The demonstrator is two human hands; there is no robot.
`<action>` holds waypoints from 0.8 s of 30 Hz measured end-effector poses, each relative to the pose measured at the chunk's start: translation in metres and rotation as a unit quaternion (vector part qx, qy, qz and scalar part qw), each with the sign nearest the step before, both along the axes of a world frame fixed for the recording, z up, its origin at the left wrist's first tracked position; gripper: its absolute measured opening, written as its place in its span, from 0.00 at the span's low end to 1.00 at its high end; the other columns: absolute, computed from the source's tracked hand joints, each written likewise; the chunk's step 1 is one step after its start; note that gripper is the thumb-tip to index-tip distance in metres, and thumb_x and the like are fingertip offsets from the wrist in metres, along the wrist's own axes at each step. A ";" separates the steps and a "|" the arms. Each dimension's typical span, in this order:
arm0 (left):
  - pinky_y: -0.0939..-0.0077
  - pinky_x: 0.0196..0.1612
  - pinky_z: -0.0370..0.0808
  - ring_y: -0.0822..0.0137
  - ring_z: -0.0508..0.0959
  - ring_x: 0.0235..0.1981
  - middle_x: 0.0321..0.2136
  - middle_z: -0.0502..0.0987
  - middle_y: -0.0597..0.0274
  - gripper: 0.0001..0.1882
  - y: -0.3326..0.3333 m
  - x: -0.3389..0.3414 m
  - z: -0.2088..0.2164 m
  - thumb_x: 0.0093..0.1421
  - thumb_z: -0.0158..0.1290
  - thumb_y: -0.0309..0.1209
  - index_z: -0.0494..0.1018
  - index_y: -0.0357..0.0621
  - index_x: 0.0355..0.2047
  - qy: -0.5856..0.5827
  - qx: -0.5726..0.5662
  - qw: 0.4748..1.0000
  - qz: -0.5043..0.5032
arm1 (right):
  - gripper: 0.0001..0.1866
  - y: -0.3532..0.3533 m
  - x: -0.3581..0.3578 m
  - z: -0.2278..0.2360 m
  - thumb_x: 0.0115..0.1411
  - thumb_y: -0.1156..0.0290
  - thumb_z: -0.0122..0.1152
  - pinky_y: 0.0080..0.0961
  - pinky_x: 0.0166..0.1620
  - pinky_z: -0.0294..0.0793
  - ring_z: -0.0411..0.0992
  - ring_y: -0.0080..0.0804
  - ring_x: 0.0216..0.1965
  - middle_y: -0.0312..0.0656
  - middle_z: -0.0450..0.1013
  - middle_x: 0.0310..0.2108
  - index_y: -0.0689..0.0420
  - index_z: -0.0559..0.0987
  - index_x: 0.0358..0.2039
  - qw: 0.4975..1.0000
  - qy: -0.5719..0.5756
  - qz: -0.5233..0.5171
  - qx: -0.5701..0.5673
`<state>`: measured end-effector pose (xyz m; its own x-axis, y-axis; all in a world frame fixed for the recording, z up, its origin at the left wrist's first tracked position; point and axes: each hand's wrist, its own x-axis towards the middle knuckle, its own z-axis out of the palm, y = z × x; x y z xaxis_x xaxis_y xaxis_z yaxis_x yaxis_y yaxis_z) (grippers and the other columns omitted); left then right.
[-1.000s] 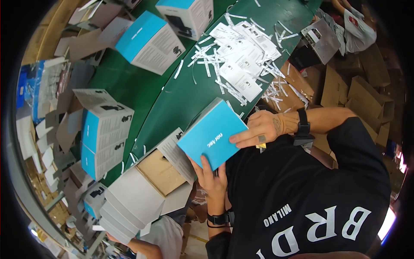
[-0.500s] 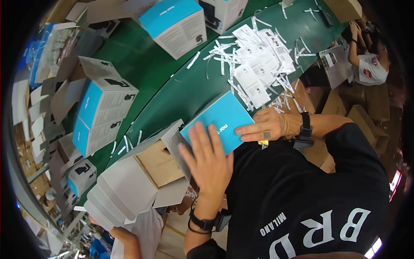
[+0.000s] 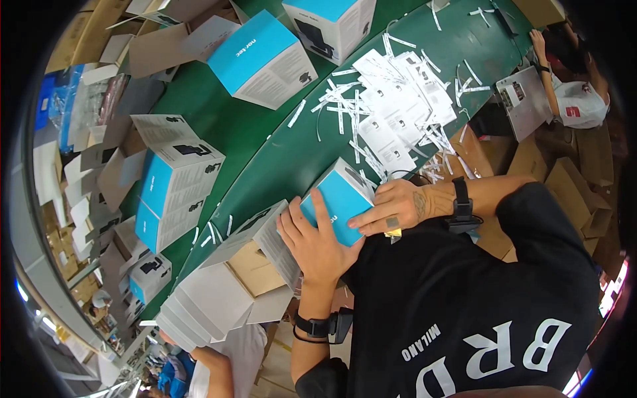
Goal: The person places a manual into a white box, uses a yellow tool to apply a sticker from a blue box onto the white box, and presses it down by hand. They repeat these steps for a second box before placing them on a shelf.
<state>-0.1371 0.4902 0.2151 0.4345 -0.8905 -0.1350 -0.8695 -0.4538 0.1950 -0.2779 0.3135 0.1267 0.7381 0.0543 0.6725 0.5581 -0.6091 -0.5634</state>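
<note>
Between my hands is a blue and white carton (image 3: 343, 211), its blue face toward me and a white printed side showing at its far right end. My left hand (image 3: 317, 240) grips its left part, index finger over the blue face and thumb near the lower edge. My right hand (image 3: 397, 207) closes on the right end, with fingertips on the blue face. Just left of my left hand stands an open-flapped carton (image 3: 219, 292) with brown cardboard (image 3: 255, 268) inside. My left fingers are against or very near its raised flap; I cannot tell which.
Loose printed sheets and paper strips (image 3: 401, 113) cover part of the green table (image 3: 292, 142). More blue and white cartons (image 3: 262, 60) stand beyond, including a tall open one (image 3: 172, 189). Co-workers are at the lower left (image 3: 225, 365) and the far right (image 3: 580, 103).
The carton has tilted, so a white side shows at its right end. My left hand has gone from lying across the blue face to gripping its left part.
</note>
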 end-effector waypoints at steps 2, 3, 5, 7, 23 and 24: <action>0.35 0.63 0.58 0.32 0.63 0.63 0.65 0.59 0.31 0.56 -0.003 0.005 0.000 0.45 0.69 0.49 0.57 0.41 0.71 0.000 -0.026 1.000 0.007 | 0.16 -0.013 -0.005 0.000 0.59 0.71 0.69 0.20 0.27 0.70 0.71 0.21 0.23 0.32 0.77 0.59 0.50 0.84 0.49 0.998 0.048 0.033 -0.010; 0.36 0.62 0.59 0.33 0.64 0.60 0.64 0.60 0.33 0.56 -0.001 0.011 0.004 0.44 0.69 0.47 0.58 0.43 0.71 0.019 -0.011 1.000 -0.020 | 0.18 -0.019 -0.007 0.000 0.59 0.72 0.69 0.20 0.28 0.73 0.73 0.22 0.24 0.30 0.76 0.60 0.49 0.83 0.51 0.996 0.071 0.050 -0.016; 0.39 0.60 0.60 0.36 0.66 0.56 0.60 0.62 0.36 0.55 0.005 0.021 0.013 0.42 0.69 0.44 0.59 0.47 0.71 0.054 0.018 0.996 -0.071 | 0.18 -0.022 -0.010 -0.005 0.59 0.72 0.68 0.22 0.28 0.74 0.75 0.23 0.26 0.30 0.75 0.61 0.49 0.83 0.51 0.994 0.090 0.063 0.027; 0.41 0.60 0.61 0.36 0.66 0.56 0.61 0.62 0.36 0.55 0.005 0.027 0.020 0.41 0.69 0.43 0.60 0.48 0.71 0.068 0.034 0.994 -0.081 | 0.18 -0.027 -0.011 -0.007 0.58 0.73 0.68 0.25 0.29 0.78 0.78 0.25 0.29 0.29 0.75 0.61 0.50 0.83 0.50 0.983 0.129 0.082 0.104; 0.41 0.63 0.65 0.33 0.65 0.63 0.64 0.62 0.32 0.58 -0.042 0.115 0.034 0.32 0.75 0.43 0.67 0.58 0.69 0.043 -0.215 0.900 0.377 | 0.19 -0.196 0.231 0.087 0.61 0.65 0.61 0.39 0.46 0.80 0.80 0.47 0.42 0.49 0.82 0.41 0.57 0.82 0.52 0.938 0.073 -0.338 0.025; 0.41 0.63 0.65 0.33 0.65 0.63 0.64 0.62 0.32 0.58 -0.060 0.128 0.036 0.32 0.75 0.43 0.67 0.58 0.69 0.039 -0.225 0.899 0.373 | 0.20 -0.210 0.258 0.083 0.62 0.64 0.58 0.41 0.45 0.79 0.79 0.48 0.43 0.49 0.81 0.40 0.57 0.81 0.52 0.933 0.043 -0.358 -0.006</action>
